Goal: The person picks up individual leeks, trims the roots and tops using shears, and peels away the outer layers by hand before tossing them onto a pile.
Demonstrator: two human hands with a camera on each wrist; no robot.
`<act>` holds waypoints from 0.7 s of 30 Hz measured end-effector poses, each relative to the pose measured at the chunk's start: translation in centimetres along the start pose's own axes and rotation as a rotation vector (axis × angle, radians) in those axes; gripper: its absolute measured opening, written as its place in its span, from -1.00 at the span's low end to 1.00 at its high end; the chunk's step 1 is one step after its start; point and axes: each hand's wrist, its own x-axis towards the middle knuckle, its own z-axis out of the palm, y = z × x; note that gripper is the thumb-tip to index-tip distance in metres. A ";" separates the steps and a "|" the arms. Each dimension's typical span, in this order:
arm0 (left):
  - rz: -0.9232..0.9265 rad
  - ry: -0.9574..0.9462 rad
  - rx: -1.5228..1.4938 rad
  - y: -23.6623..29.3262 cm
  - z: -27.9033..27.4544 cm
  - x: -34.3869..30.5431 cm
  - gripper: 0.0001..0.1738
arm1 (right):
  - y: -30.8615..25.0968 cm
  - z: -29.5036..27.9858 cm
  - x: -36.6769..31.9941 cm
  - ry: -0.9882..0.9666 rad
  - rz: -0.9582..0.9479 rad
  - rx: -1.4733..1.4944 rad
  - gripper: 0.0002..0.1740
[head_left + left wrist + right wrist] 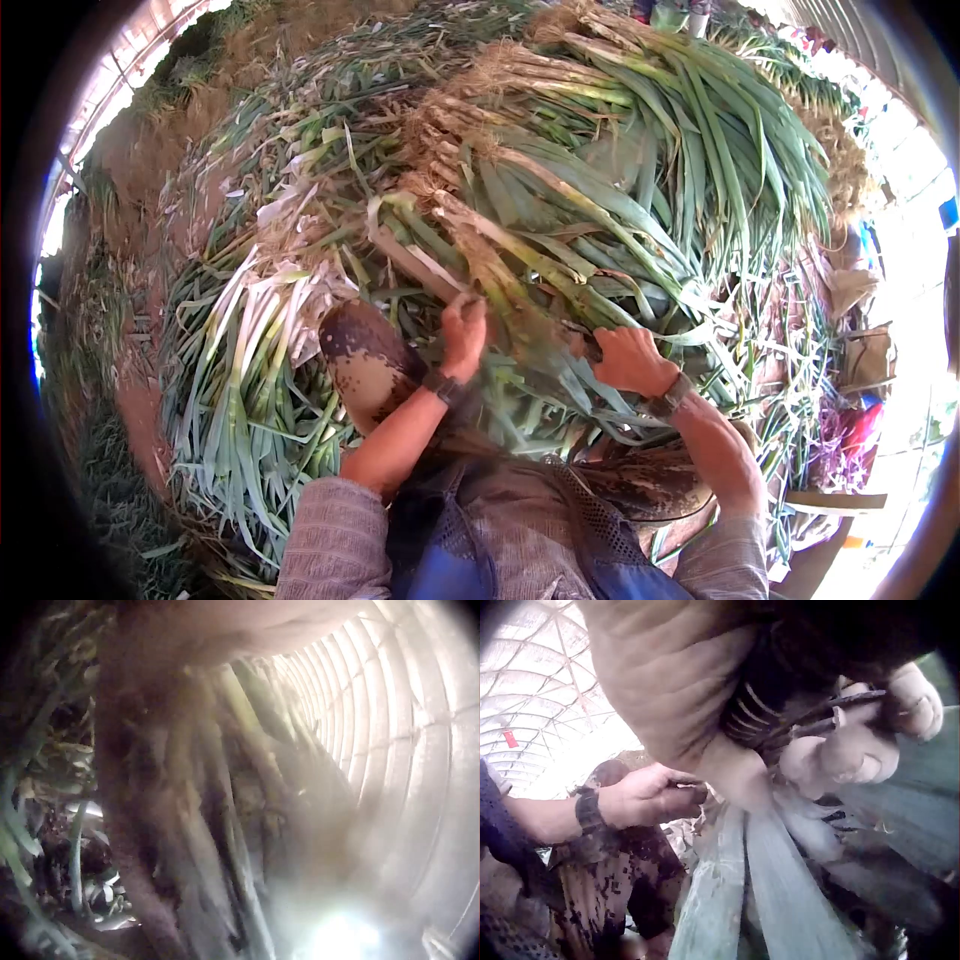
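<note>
In the head view my left hand has its fingers curled at the lower end of a pale leek leaf. My right hand grips leeks, blurred between the hands. Broad leek leaves hang below its thumb in the right wrist view. Inside that palm lies a dark ridged object, mostly hidden by the fingers; I cannot tell its kind. The left hand shows there as well, curled, with a dark band at the wrist. Blurred leek stalks fill the left wrist view.
A large heap of untrimmed leeks, roots toward the middle, lies ahead to the right. Leeks with white stalks lie at the left beside the person's knee. Loose leaves litter the ground, and cardboard stands at the right.
</note>
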 end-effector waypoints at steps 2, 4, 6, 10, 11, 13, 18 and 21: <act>0.205 0.060 0.066 1.7 0.1 -1.0 -0.81 | -0.4 -0.4 0.5 0.017 0.016 -0.014 -0.67; -0.047 -0.275 0.277 2.8 -0.3 -1.4 -0.78 | -0.8 -1.2 0.0 -0.060 -0.013 0.019 -0.67; 0.080 -0.192 0.160 -0.2 -0.3 0.1 -0.75 | 0.1 -1.5 -0.5 -0.059 0.005 0.007 -0.66; -0.214 -0.088 -0.050 0.7 -1.5 1.6 -0.71 | 0.9 -2.5 -2.5 -0.127 0.046 -0.018 -0.64; -0.290 -0.125 -0.161 0.2 -1.4 2.0 -0.73 | 1.4 -2.5 -2.8 -0.125 0.047 -0.022 -0.64; -0.451 -0.169 -0.385 2.0 -0.8 1.7 -0.85 | 2.1 -2.3 -3.5 -0.162 0.074 0.001 -0.61; -0.448 0.004 -0.595 1.3 0.2 5.4 -0.89 | 1.0 -3.7 -5.7 -0.201 0.066 -0.001 -0.62; -0.332 0.019 -0.629 5.3 -0.7 3.5 -0.79 | 1.3 -3.6 -6.0 -0.097 0.085 0.012 -0.63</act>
